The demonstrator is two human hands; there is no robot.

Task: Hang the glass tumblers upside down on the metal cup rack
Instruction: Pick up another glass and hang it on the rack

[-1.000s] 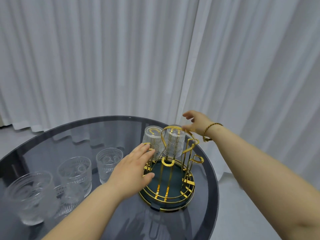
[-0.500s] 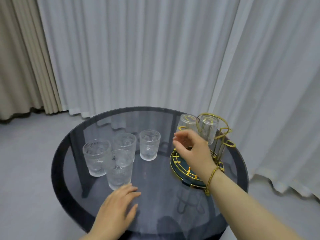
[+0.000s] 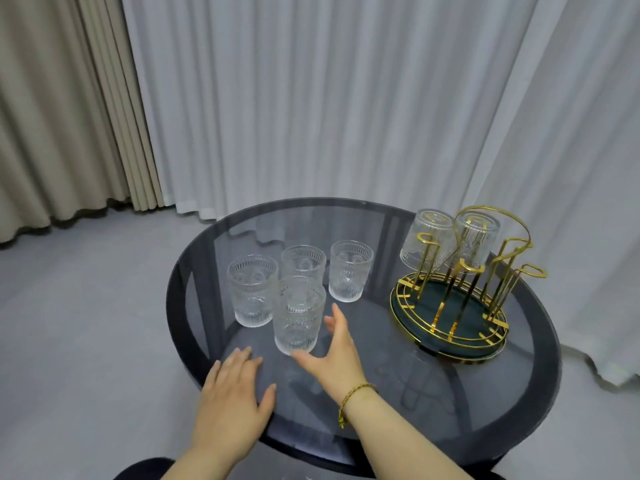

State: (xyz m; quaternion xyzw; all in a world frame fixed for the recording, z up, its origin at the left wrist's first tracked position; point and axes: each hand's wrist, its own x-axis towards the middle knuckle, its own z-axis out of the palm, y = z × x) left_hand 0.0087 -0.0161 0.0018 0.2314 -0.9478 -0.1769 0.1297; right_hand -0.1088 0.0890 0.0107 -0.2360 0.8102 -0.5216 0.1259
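Note:
Several ribbed glass tumblers stand upright on the round dark glass table [image 3: 467, 403]. The nearest tumbler [image 3: 298, 315] has my right hand [image 3: 337, 355] open around its right side, thumb under its base edge, fingers not closed on it. Behind it stand three more tumblers [image 3: 252, 289], [image 3: 303, 263], [image 3: 350, 270]. The gold metal cup rack [image 3: 450, 306] with a dark green base sits at the table's right. Two tumblers [image 3: 424, 240], [image 3: 476, 237] hang upside down on its far pegs. My left hand [image 3: 233, 400] rests flat on the table's near edge, holding nothing.
White sheer curtains hang close behind the table, beige drapes at the left. Grey floor surrounds the table. Several bare gold pegs [image 3: 530, 271] stick up on the rack's right and front. A gold bracelet [image 3: 353, 393] is on my right wrist.
My right hand left the rack and came down-left to the nearest tumbler. My left hand slid a little toward the table's near edge. The view shifted so the rack sits further right.

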